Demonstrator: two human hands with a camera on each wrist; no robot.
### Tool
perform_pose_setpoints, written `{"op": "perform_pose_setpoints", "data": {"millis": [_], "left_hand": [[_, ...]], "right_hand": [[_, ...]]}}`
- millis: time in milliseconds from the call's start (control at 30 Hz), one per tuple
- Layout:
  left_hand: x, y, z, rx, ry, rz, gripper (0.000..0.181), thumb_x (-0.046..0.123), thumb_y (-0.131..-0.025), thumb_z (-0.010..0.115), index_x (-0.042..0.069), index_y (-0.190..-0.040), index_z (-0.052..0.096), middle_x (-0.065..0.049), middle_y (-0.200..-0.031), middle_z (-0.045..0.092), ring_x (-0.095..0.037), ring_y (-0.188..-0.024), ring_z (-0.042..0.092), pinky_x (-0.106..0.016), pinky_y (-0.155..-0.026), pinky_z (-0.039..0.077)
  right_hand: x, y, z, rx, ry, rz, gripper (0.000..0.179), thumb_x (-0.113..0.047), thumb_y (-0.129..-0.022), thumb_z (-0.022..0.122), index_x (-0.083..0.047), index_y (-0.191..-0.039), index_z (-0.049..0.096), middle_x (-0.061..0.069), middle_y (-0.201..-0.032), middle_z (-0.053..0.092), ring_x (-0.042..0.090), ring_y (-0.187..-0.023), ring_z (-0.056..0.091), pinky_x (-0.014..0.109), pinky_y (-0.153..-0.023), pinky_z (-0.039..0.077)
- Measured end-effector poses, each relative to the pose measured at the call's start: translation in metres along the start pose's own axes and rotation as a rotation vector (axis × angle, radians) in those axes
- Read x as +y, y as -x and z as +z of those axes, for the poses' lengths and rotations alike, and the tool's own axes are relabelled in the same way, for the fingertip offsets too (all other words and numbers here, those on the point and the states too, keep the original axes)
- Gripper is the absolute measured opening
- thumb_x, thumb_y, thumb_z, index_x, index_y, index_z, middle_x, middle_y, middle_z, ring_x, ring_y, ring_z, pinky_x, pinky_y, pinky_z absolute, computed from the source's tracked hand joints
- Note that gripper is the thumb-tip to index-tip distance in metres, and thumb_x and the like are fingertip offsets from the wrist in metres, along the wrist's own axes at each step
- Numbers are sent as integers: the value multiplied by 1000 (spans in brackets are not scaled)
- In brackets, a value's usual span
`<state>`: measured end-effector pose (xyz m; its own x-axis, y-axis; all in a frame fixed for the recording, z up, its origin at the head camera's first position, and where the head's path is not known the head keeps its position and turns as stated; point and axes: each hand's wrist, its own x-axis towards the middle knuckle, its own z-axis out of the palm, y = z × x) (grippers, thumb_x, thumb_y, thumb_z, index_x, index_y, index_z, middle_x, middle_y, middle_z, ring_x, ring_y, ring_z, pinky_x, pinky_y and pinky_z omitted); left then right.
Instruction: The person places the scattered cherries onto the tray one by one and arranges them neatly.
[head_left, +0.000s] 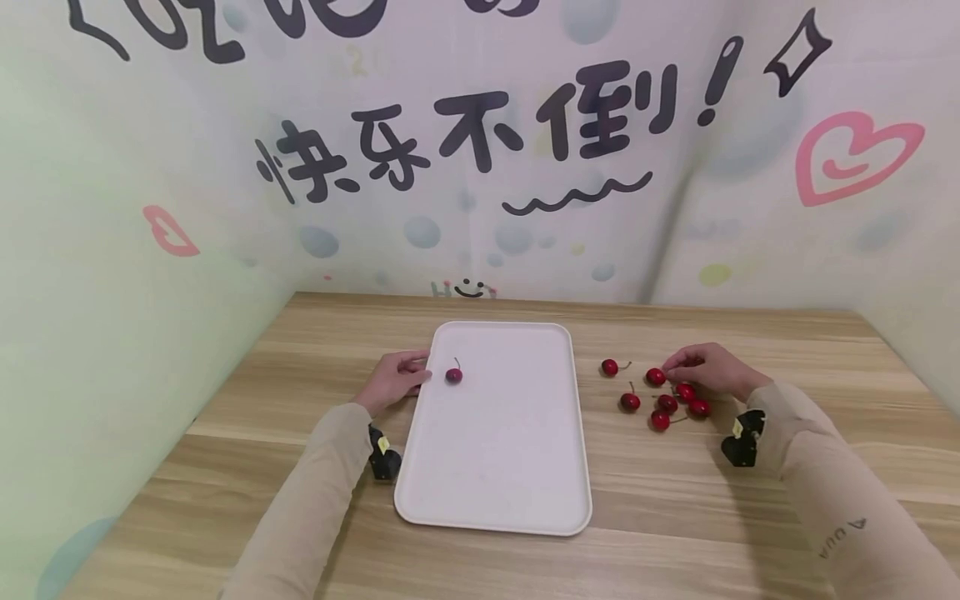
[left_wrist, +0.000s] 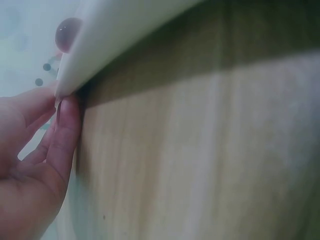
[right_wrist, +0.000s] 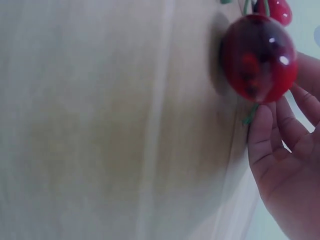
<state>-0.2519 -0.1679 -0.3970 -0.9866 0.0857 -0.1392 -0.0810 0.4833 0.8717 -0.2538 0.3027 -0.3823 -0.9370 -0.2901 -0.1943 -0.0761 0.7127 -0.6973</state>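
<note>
A white tray (head_left: 495,450) lies on the wooden table. My left hand (head_left: 393,379) pinches its left rim, thumb above and fingers beneath, as the left wrist view shows. One dark red cherry (head_left: 453,376) with its stem upward sits on the tray near that hand. Right of the tray, my right hand (head_left: 708,367) reaches over a loose group of cherries and pinches a red cherry (head_left: 656,377) at its right side. In the right wrist view a nearer cherry (right_wrist: 259,59) covers the tips of the fingers.
Several more cherries, among them one cherry (head_left: 610,367) at the back and one (head_left: 660,420) in front, lie close together on the table (head_left: 637,500). A printed cloth (head_left: 480,233) hangs behind the table's far edge. A black wrist camera (head_left: 744,439) sits below the right sleeve.
</note>
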Motion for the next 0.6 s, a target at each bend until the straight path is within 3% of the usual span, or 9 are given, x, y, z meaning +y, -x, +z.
{"op": "perform_pose_setpoints", "data": {"millis": [600], "left_hand": [[-1, 0, 0, -10, -41, 4, 42, 8, -85, 58, 3, -126, 49, -15, -99, 57, -18, -78, 56, -25, -68, 53]], "right_hand": [[-12, 0, 0, -6, -105, 8, 32, -20, -88, 56, 6, -108, 56, 8, -92, 60, 17, -79, 52, 25, -69, 47]]}}
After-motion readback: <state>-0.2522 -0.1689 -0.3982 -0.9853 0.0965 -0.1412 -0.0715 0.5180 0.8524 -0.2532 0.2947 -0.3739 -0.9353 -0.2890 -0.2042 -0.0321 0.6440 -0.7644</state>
